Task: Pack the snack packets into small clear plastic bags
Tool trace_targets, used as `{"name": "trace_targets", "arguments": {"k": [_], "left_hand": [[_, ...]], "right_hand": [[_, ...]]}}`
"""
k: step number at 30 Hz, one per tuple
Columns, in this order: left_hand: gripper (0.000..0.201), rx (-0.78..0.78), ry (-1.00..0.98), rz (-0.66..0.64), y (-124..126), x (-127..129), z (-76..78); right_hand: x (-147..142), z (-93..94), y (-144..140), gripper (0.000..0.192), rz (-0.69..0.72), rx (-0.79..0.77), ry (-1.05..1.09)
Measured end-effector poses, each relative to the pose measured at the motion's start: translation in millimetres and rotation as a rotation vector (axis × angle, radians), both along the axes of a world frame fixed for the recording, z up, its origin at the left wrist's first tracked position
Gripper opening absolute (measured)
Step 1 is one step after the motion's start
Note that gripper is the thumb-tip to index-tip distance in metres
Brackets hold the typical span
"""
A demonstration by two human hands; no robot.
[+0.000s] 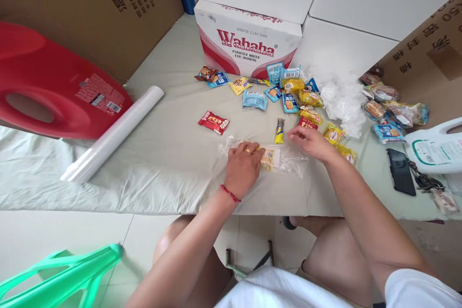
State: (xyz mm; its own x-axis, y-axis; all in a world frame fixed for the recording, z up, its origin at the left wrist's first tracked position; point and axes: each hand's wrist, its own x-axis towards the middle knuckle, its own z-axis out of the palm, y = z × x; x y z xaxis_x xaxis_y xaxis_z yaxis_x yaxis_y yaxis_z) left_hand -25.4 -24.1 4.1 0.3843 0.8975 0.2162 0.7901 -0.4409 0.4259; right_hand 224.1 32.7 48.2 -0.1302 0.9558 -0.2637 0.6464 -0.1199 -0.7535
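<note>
My left hand [242,166] presses down on a clear plastic bag [288,160] lying flat on the cloth-covered table [166,154]; a yellowish snack packet [269,158] shows inside it by my fingers. My right hand [311,142] hovers over the bag's right end, fingers spread, next to a red packet [306,123] and yellow packets [334,134]. A yellow stick packet [279,131] lies just beyond the bag. Several small snack packets [254,99] are scattered farther back.
A red snack packet [213,121] lies alone at the centre. A roll of clear film [113,134] and a red plastic stool [46,86] sit left. A Wahaha carton [249,41] stands behind. A crumpled plastic heap [342,101], a phone [400,172], keys [426,180] and a white jug [436,149] lie right.
</note>
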Motion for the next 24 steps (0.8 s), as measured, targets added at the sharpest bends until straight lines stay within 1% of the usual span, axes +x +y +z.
{"name": "trace_targets", "arguments": {"k": [2, 4, 5, 6, 7, 9, 10, 12, 14, 16, 18, 20, 22, 24], "left_hand": [[0.037, -0.016, 0.029, -0.014, -1.4, 2.3, -0.9], [0.04, -0.03, 0.051, -0.03, -1.8, 3.4, -1.7], [0.041, -0.038, 0.061, -0.036, -1.9, 3.4, -1.9], [0.042, -0.044, 0.069, -0.04, -2.2, 3.1, -2.2], [0.043, -0.047, 0.076, -0.04, -2.6, 2.7, -2.5], [0.045, -0.048, 0.09, -0.038, -3.9, 1.6, -3.6], [0.046, -0.045, 0.095, -0.036, -4.7, 1.1, -4.2], [0.048, -0.042, 0.102, -0.034, -6.2, 0.3, -5.6], [0.05, -0.049, 0.106, -0.035, -7.2, -0.3, -6.1], [0.051, -0.061, 0.11, -0.039, -7.5, -0.7, -5.8], [0.05, -0.068, 0.11, -0.04, -7.5, -1.0, -4.9], [0.049, -0.068, 0.107, -0.04, -7.5, -1.1, -4.2], [0.048, -0.068, 0.107, -0.044, -7.6, -1.4, -4.3], [0.05, -0.065, 0.11, -0.05, -8.0, -1.7, -4.9]], "right_hand": [[-5.3, -0.2, -8.0, 0.043, 0.04, 0.041, -0.003], [-12.1, -3.7, -16.3, 0.055, 0.127, 0.002, -0.043], [-13.7, -6.4, -19.9, 0.056, 0.162, -0.032, -0.087], [-13.2, -9.4, -22.9, 0.052, 0.187, -0.068, -0.131], [-10.2, -12.4, -25.3, 0.044, 0.206, -0.103, -0.158], [2.2, -16.6, -28.6, 0.026, 0.229, -0.174, -0.143], [10.3, -17.5, -29.8, 0.023, 0.227, -0.199, -0.111], [25.6, -17.0, -31.8, 0.025, 0.187, -0.204, -0.052], [33.5, -15.6, -33.8, 0.03, 0.079, -0.139, -0.027], [30.7, -15.6, -35.8, 0.035, -0.023, -0.057, -0.039], [19.9, -18.1, -37.8, 0.039, -0.052, -0.042, -0.086], [7.9, -21.8, -39.4, 0.037, -0.005, -0.099, -0.167], [1.3, -24.4, -40.5, 0.024, 0.078, -0.162, -0.227], [1.9, -24.5, -41.5, 0.015, 0.142, -0.143, -0.219]]}}
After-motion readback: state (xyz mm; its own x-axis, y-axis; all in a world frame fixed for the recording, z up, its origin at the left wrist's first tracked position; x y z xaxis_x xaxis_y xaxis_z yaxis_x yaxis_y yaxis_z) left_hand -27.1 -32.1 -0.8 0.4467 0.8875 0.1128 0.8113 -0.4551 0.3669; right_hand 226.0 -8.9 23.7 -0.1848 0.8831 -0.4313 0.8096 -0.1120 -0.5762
